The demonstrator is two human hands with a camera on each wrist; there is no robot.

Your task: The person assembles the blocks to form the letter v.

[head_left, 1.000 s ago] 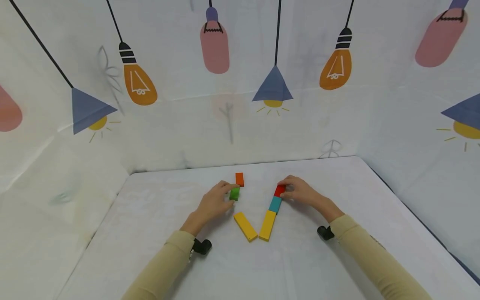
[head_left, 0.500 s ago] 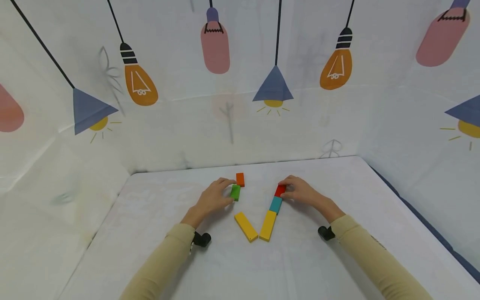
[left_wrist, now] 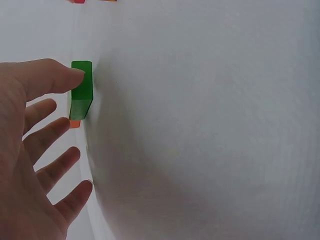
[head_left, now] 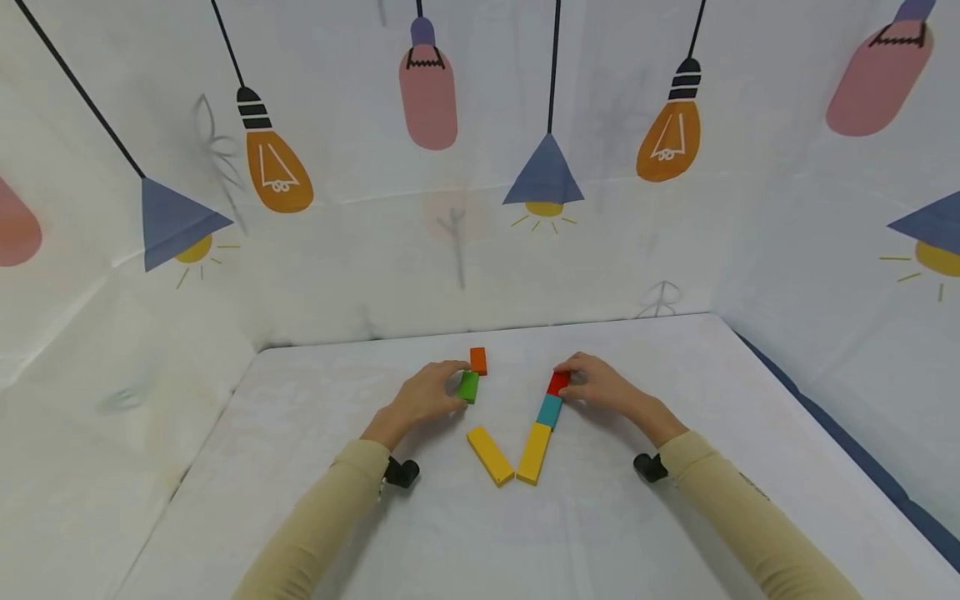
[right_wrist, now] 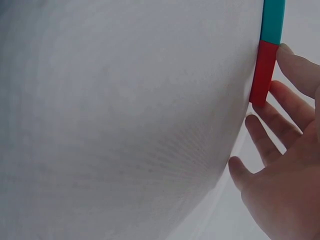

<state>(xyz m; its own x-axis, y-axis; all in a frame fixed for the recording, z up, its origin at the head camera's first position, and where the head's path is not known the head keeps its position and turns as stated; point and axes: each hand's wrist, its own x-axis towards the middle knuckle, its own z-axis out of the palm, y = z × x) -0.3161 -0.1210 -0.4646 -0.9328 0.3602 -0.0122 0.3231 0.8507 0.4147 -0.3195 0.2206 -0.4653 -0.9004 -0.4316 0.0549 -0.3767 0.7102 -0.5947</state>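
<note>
While the left hand (head_left: 423, 396) reaches around the green block (head_left: 468, 388) from its left side, that block lies on the white table (head_left: 600, 533) between thumb and index finger, just beside the orange block (head_left: 478, 361) at its far end. This hand is loose, not gripping, its fingers spread and nearly straight; its wrist view shows the thumb overlapping the green block and the index fingertip apart from it. The right hand (head_left: 607, 385) pinches the red block (head_left: 557, 382) between thumb and index finger, at the far end of a slanting row with the teal block (head_left: 549, 411) and the right yellow block (head_left: 533, 454). The left yellow block (head_left: 491, 456) slants the other way, and the near ends of these 2 almost meet.

Whether green and orange touch is hard to tell. Fingers cover part of the red block in the head view; the left wrist view hides most of the orange block, and the right wrist view crops the teal block.

Smooth and flat-sided, the green block is bright on top and darker at its near end.
</note>
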